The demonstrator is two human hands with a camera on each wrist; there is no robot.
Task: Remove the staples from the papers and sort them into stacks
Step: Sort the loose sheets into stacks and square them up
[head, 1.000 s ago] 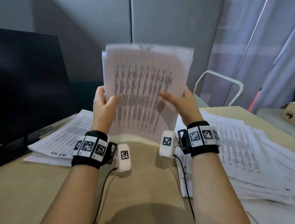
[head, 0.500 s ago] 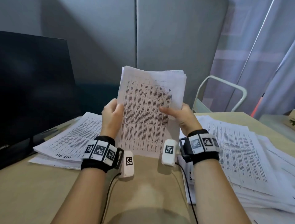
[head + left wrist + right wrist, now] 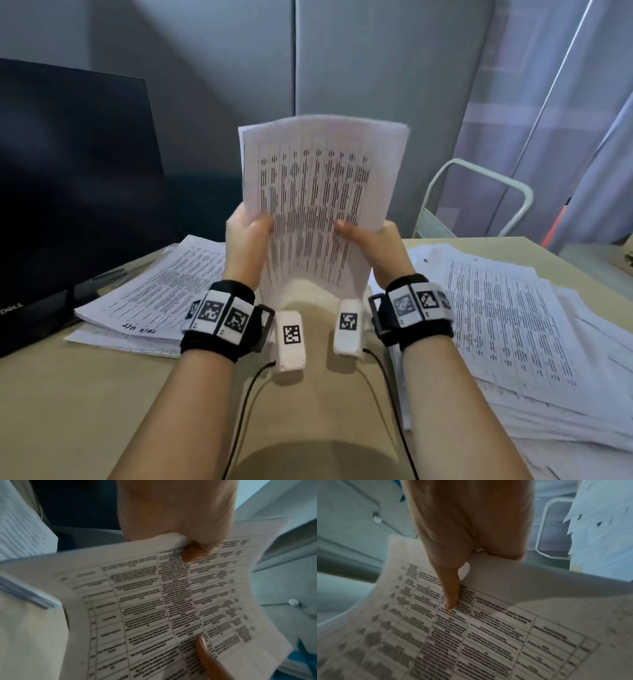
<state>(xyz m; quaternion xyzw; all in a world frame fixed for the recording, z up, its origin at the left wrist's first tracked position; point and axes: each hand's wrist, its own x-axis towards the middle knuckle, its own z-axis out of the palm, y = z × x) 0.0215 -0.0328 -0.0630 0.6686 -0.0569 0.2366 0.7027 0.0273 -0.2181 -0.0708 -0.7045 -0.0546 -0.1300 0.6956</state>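
A bundle of printed table sheets (image 3: 318, 192) stands upright over the middle of the desk, its lower edge close to the desktop. My left hand (image 3: 248, 233) grips its left edge, thumb on the front page. My right hand (image 3: 371, 238) grips the right edge the same way. In the left wrist view the left hand (image 3: 188, 545) pinches the sheets (image 3: 154, 601). The right wrist view shows my right thumb (image 3: 450, 595) lying across the printed page (image 3: 488, 635). No staple or staple remover shows in any view.
A stack of printed papers (image 3: 150, 298) lies at the left by a dark monitor (image 3: 72, 192). A wider, loosely spread pile of papers (image 3: 507, 329) covers the right of the desk (image 3: 85, 411). A white chair frame (image 3: 479, 192) stands behind the desk.
The bundle dropped from its high position 1.0 s ago and then rose a little again, still upright, gripped by both hands throughout.
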